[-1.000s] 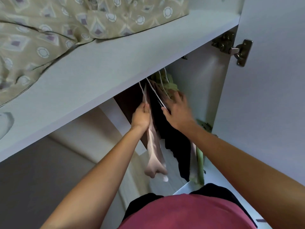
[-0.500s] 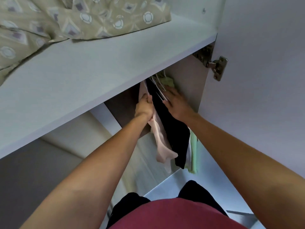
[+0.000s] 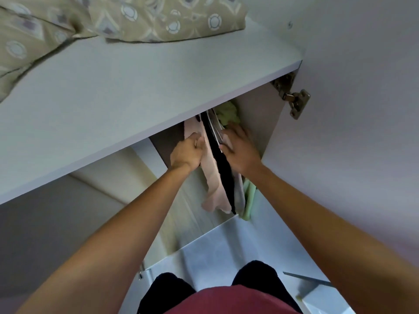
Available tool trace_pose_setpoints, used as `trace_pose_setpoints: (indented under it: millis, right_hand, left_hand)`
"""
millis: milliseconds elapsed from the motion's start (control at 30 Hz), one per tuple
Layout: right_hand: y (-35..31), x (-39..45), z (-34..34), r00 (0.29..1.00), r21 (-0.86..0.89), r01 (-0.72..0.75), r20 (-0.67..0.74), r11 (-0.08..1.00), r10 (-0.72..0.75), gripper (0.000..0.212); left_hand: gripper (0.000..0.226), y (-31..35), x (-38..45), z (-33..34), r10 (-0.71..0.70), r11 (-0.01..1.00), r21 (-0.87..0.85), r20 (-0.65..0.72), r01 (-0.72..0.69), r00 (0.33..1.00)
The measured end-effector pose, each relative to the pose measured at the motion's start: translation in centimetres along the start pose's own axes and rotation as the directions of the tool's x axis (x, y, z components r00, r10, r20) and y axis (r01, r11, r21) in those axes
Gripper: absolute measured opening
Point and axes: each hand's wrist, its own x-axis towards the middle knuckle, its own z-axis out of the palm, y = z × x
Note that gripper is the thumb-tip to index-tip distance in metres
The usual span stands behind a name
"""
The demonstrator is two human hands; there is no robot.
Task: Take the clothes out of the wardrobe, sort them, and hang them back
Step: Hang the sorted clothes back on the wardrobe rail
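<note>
Early stage, nothing out yet. Left grip (image 3: 189,152) fisted on pale pink hanging garment (image 3: 210,177); right grip (image 3: 239,147) flat-fingered against black garment (image 3: 223,164), light green garment (image 3: 227,113) beyond. Removal, sorting, rehanging all left.

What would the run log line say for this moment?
left hand: grips pink garment | right hand: on hangers | clothes still hanging

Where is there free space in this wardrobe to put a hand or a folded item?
The shelf is bare in front of the patterned bedding. Under it, left of the pink garment, is room. Rightward, garments crowd to the side wall.
</note>
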Motion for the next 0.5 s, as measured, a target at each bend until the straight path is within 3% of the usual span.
trace_pose_setpoints:
  millis: [167, 300, 500]
  right_hand:
    - [-3.7, -3.4, -2.0, 0.998, 0.044, 0.042, -0.047, 0.998, -0.04, 0.046]
    - [-6.7, -5.5, -1.9, 0.982, 0.027, 0.185, -0.032, 0.982, -0.184, 0.047]
    - [-11.9, -11.2, 0.9, 0.907, 0.124, 0.381, 0.141, 0.916, -0.396, 0.049]
  left_hand:
    - [0.032, -3.5, -7.6, -3.2, -0.004, 0.996, 0.083, -0.095, 0.012, 0.995]
    - [0.04, -7.3, -13.4, -4.8, -0.052, 0.984, 0.154, -0.213, 0.086, 0.976]
    - [0.049, -9.2, -24.7, -5.5, -0.242, 0.944, 0.124, -0.363, 0.305, 0.9]
